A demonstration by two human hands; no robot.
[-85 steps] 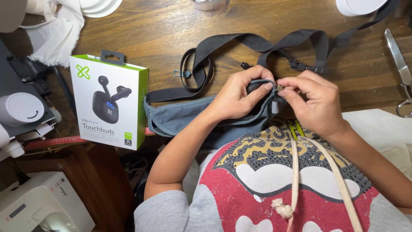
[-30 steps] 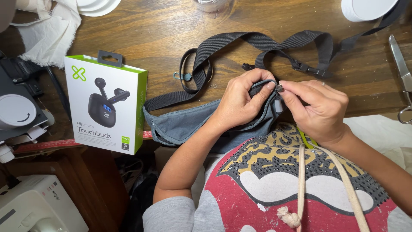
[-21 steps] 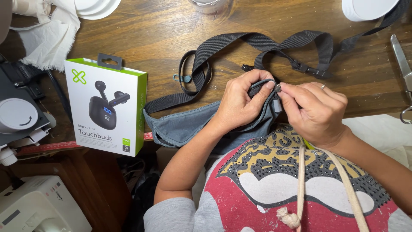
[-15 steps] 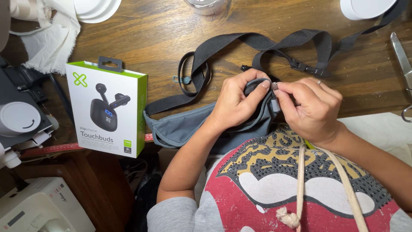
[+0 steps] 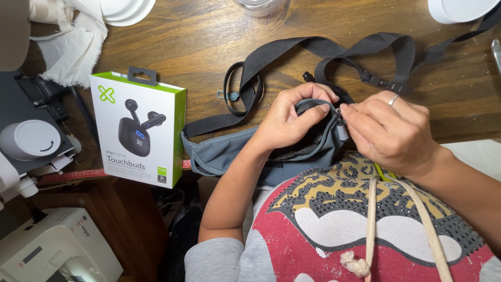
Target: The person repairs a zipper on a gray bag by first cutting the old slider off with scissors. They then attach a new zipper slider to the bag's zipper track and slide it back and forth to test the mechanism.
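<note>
1. Head view, the hands: the left hand [image 5: 284,122] grips the upper edge of a grey-blue waist pouch [image 5: 245,151], its fingers curled shut over the fabric beside the open zipper. The right hand [image 5: 389,130] meets it from the other side, fingers pinched closed on the small zipper pull [image 5: 340,119] at the pouch's end; a ring shows on one finger.

2. Head view, doing the step well: in my judgement the zipper work goes best if the left hand keeps the fabric taut and flat along the teeth while the right draws the pull in line with the track, not sideways. The lining showing in the opening could snag, so it should be held clear of the slider.

3. Head view, the pouch itself: soft, slack fabric with light stitching along the seams, its mouth gaping dark between the two hands. It lies at the near edge of the wooden surface [image 5: 209,47], partly against the person's patterned shirt. Its black webbing strap [image 5: 318,47] loops away across the wood, with a buckle partway along.

4. Head view, nearby: a white and green earbud box [image 5: 138,133] stands just left of the pouch, apart from it. White cloth [image 5: 73,47] lies farther left, and a white sewing machine [image 5: 52,250] sits below.
</note>
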